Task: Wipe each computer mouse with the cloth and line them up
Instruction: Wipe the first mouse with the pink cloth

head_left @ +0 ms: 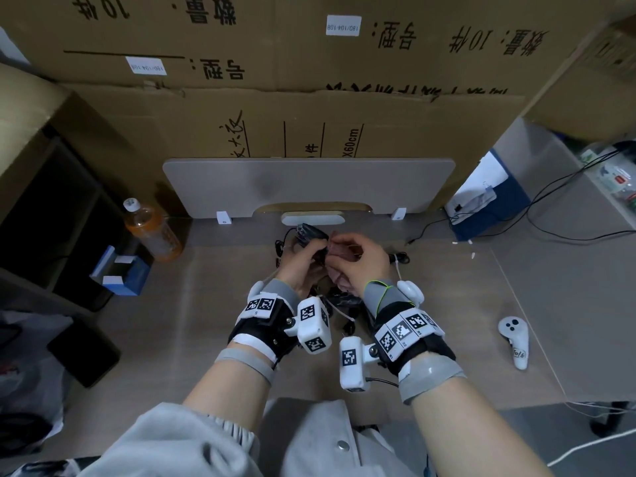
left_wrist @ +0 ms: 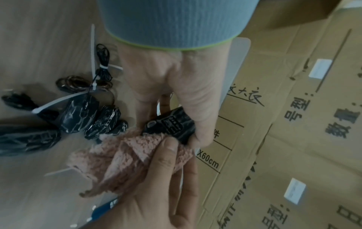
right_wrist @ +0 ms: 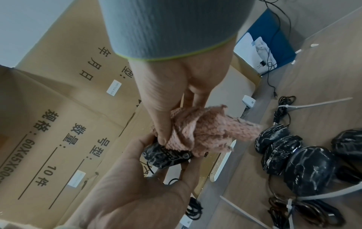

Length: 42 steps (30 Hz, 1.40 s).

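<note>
The left hand (left_wrist: 176, 86) is curled round a black marbled mouse (left_wrist: 172, 125), thumb along one flank and fingers behind the other, and holds it off the desk (head_left: 447, 304) with its underside and printed label turned toward the wrist camera. The right hand (right_wrist: 166, 99) pinches a bunched pink cloth (right_wrist: 197, 128) between thumb and fingers and presses it against the end of that same mouse, so the cloth lies just past the left fingertips and touches the shell at the rim. The grip is narrow and sits on the smooth sides (the shell looks glossy), so a hard push from the cloth could probably twist the mouse out of the fingers and drop it onto the others. Its cable is not clearly traceable here; if it trails down into the heap it could snag and drag a neighbour along. Loose folds of cloth hang below the right hand and could catch on a cable tie (right_wrist: 313, 103). Below and near the hands, a cluster of other mice (right_wrist: 293, 155) lies touching one another on the desk among bundled cables (left_wrist: 102, 62), not yet in a clean row, so setting this one down carelessly could nudge them further askew.
</note>
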Tool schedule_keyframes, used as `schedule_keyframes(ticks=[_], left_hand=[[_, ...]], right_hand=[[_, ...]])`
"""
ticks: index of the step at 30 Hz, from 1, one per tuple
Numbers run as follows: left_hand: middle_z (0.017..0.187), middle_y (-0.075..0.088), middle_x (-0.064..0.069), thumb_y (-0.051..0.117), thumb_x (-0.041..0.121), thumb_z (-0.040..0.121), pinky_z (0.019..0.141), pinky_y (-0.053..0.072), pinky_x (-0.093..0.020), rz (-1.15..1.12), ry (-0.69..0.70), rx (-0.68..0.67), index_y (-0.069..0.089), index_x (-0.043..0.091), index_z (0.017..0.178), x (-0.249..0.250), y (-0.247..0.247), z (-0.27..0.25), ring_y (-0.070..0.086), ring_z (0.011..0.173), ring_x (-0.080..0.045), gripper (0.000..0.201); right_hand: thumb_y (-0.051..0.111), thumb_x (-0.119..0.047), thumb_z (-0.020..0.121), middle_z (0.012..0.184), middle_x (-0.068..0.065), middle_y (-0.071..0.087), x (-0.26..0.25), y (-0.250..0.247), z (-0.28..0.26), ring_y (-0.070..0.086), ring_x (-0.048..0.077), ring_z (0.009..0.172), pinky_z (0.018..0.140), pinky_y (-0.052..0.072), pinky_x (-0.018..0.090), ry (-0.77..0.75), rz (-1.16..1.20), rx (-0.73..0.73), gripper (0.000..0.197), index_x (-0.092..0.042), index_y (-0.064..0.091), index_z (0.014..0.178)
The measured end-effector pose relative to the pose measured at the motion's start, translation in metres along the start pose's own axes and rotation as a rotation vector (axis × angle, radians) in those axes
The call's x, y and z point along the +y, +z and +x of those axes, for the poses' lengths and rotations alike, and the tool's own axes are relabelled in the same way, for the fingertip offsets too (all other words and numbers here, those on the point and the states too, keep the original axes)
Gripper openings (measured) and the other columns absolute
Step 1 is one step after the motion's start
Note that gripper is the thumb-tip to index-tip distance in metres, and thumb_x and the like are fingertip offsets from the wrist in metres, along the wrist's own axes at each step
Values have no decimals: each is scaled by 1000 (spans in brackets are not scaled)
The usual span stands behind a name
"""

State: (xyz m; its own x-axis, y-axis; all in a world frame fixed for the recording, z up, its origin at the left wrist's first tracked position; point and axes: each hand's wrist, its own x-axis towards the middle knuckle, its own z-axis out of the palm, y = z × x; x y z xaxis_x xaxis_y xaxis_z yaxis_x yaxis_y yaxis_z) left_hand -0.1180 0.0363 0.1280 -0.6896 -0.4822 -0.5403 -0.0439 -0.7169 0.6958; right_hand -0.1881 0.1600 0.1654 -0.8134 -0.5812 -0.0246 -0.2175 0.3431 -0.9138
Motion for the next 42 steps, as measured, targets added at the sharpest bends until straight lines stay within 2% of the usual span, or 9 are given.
schedule_keyframes(ticks=[5,10,14,18,24,28,35,40,42], left_hand=[[102,72,-15,70,34,92,81,59,-42,78,-30,-68,67,8,117,4,0,-9,72,90,-29,36],[115,75,-17,43,74,95,98,56,-51,45,-95,-137,71,16,123,8,-1,-11,72,106,-32,70],[125,67,-19,38,60,104,84,60,-48,-11,-71,-107,63,18,131,7,-4,-10,68,108,-35,56],[141,58,-24,48,55,102,71,61,-38,50,-82,-98,51,7,145,1,-5,-6,64,107,-31,64],[133,65,-13,44,50,104,98,56,-47,123,-111,-222,51,18,140,-5,-3,-5,66,114,-26,48],[118,70,-5,60,52,97,85,59,-40,188,-124,-272,55,24,131,-6,-4,-8,67,106,-21,44],[108,72,-2,55,48,100,74,57,-30,217,-59,-164,59,17,130,-7,-7,-1,68,98,-17,43],[115,76,-7,65,64,86,92,59,-43,95,14,-89,69,18,125,0,-8,4,70,111,-27,60],[92,77,-7,63,58,93,65,60,-31,63,4,-58,66,9,118,3,-7,6,75,78,-20,55]], right_hand=[[83,-19,76,89,-10,72,7,-2,3,69,7,78,62,57,22,58,48,35,30,-33,75,102],[80,-27,81,97,-5,78,14,-4,11,74,21,86,78,59,33,161,108,54,32,-39,75,110],[76,-24,87,107,-7,74,10,-11,13,65,7,98,85,45,17,155,51,45,34,-25,72,120],[81,-32,81,102,-8,76,16,-4,16,69,9,100,97,52,28,233,98,1,35,-27,74,116],[66,-40,91,94,-3,76,6,-6,25,72,19,92,92,57,41,219,178,147,30,-23,74,115],[55,-18,99,97,0,75,-6,-7,27,71,23,94,86,59,37,254,258,142,24,-23,73,115],[76,-11,85,100,-2,77,-12,-5,18,71,13,96,85,56,29,48,207,-81,21,-25,79,100],[82,-1,76,92,-12,72,-16,-5,13,64,-14,81,76,44,3,-5,96,-208,27,-10,77,101],[82,3,74,85,-12,72,-14,-5,13,64,-14,74,71,43,2,4,103,-243,23,-3,77,96]])
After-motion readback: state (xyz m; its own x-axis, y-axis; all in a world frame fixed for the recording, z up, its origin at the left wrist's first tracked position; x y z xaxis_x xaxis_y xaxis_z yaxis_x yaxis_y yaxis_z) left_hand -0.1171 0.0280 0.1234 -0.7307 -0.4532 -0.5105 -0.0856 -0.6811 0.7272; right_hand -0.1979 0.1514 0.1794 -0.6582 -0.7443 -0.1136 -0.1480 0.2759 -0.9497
